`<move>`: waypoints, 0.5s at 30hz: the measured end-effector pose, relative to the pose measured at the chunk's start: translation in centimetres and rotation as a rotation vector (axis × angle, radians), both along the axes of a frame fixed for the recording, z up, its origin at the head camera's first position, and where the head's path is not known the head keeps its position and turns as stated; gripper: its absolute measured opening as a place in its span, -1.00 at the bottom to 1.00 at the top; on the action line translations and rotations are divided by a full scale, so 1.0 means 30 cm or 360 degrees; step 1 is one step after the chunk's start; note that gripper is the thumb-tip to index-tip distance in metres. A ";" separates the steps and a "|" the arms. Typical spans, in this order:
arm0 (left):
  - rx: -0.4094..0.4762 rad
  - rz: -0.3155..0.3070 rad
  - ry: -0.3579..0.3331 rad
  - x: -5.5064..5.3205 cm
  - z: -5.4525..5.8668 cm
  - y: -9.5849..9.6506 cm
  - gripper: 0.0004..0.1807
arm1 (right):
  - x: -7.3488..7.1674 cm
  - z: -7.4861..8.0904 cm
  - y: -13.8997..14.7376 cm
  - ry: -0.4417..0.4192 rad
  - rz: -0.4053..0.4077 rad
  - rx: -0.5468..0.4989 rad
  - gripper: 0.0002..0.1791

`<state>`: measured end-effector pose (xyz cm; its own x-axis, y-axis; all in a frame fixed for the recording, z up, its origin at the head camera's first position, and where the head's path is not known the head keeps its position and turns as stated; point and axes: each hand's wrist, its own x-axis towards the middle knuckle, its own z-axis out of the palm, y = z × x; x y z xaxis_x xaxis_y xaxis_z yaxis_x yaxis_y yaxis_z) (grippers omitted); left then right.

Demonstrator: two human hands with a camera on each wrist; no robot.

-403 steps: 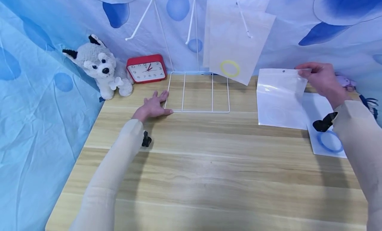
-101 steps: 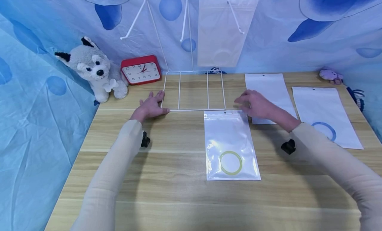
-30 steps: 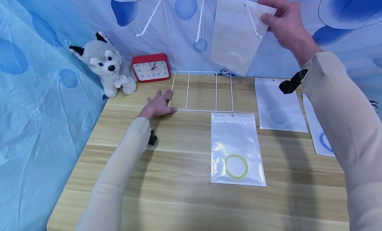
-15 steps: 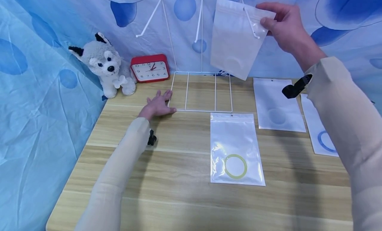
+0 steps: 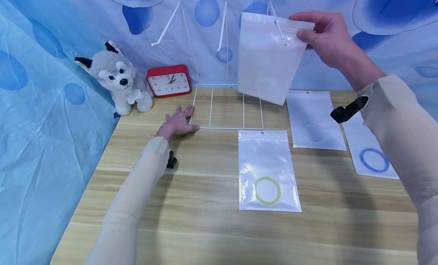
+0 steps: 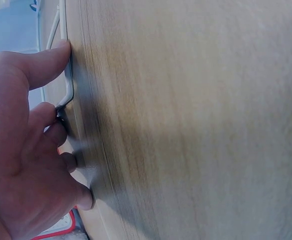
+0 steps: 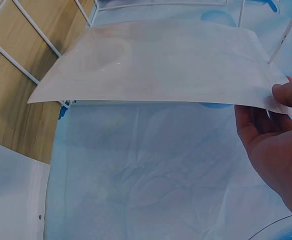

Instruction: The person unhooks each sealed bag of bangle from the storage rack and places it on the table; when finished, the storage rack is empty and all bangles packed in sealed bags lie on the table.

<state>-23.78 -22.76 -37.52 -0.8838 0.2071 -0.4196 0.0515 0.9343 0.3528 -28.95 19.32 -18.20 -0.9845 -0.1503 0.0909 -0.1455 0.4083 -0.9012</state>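
In the head view my right hand (image 5: 330, 38) pinches the top right corner of a white zip bag (image 5: 267, 63). The bag hangs on the right hook (image 5: 281, 32) of a white wire rack (image 5: 236, 128), near the hook's tip. A faint round shape shows through the bag in the right wrist view. My left hand (image 5: 178, 122) rests at the left front corner of the rack's base, fingers spread; the left wrist view shows its thumb (image 6: 51, 65) on the wire. Flat on the table before the rack lies a zip bag with a yellow-green ring (image 5: 267, 191).
Two more white bags lie to the right: one bag (image 5: 316, 118) with a faint round shape, another holding a blue ring (image 5: 374, 160). A red clock (image 5: 169, 80) and a plush husky (image 5: 114, 78) stand at the back left. Behind hangs a blue patterned cloth (image 5: 34, 143).
The bag with the yellow-green ring has left the hook for the table since the first frame. Lately my right hand has drawn the remaining bag forward along the hook; my left hand stays put.
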 end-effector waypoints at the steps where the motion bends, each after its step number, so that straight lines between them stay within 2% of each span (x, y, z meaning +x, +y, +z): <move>1: 0.0002 0.0001 0.0004 0.001 -0.001 -0.002 0.00 | 0.006 0.001 0.001 0.0006 0.0006 0.0026 -0.54; 9: 0.0017 -0.0009 0.0017 -0.003 -0.006 -0.011 0.02 | 0.043 0.007 0.011 0.0053 0.0059 0.0139 -0.58; 15: 0.0015 -0.0012 0.0017 -0.004 -0.007 -0.014 0.00 | 0.076 0.011 0.015 0.0056 0.0073 0.0153 -0.58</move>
<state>-23.90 -23.18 -37.72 -0.8867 0.2180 -0.4078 0.0626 0.9304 0.3612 -26.67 19.78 -17.87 -0.9728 -0.2048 0.1082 -0.1969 0.4849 -0.8521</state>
